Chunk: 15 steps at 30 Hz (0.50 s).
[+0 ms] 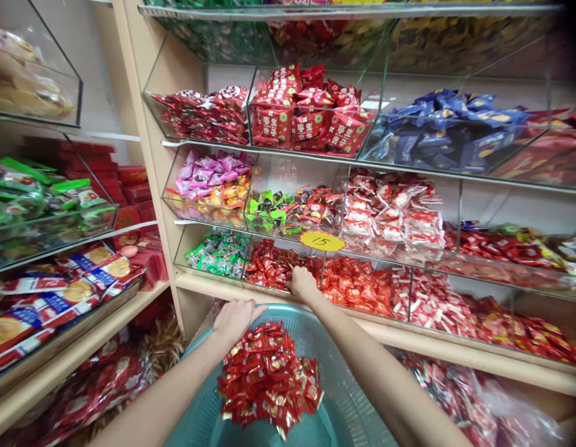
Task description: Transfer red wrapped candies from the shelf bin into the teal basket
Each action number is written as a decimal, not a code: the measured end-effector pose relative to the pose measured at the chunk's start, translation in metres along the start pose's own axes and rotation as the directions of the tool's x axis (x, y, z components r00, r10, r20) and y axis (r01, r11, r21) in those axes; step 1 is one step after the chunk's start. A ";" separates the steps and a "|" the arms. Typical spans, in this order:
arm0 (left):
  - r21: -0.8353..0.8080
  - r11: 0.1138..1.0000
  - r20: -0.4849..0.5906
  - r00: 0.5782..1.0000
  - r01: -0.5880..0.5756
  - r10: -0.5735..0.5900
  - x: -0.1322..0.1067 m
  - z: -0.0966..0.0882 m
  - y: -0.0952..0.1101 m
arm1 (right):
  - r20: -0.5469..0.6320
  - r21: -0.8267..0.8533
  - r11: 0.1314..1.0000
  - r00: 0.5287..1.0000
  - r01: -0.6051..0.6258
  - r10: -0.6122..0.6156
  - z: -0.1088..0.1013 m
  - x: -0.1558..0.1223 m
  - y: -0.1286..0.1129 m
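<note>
A teal plastic basket sits low in front of me, holding a heap of small red-and-gold wrapped candies. My left hand grips the basket's far rim, fingers curled over the edge. My right hand reaches into a clear shelf bin filled with the same red wrapped candies; its fingers are buried among them, so whether it holds any cannot be told. A yellow price tag reading 15 is stuck on the bin front just above that hand.
Clear bins on wooden shelves hold green candies, pink and orange sweets, red packets and blue packets. A second shelf unit at left carries biscuit packs. Bagged goods lie under the shelves.
</note>
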<state>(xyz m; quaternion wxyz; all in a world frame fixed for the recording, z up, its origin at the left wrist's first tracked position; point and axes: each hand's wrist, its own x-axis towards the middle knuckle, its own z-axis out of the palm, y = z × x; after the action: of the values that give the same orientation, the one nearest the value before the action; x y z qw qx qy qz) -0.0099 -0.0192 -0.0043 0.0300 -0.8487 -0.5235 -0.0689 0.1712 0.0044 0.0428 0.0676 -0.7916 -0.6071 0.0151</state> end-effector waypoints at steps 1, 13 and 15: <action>-0.003 1.000 0.003 1.000 0.002 -0.002 0.000 0.000 0.000 | -0.004 0.002 1.000 1.000 -0.004 0.004 -0.001 0.000 0.001; -0.013 1.000 0.041 0.999 -0.002 0.003 -0.001 -0.007 0.002 | -0.110 0.029 0.992 0.987 0.119 -0.115 -0.034 -0.032 0.015; -0.012 1.000 0.033 0.999 -0.008 0.009 -0.001 -0.006 0.002 | -0.176 0.095 0.956 0.950 0.277 -0.258 -0.035 -0.047 0.027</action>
<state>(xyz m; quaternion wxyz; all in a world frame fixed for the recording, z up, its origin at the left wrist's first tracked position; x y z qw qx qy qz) -0.0093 -0.0220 0.0017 0.0166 -0.8522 -0.5198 -0.0576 0.1881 -0.0508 0.0709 0.1650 -0.6951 -0.6994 -0.0226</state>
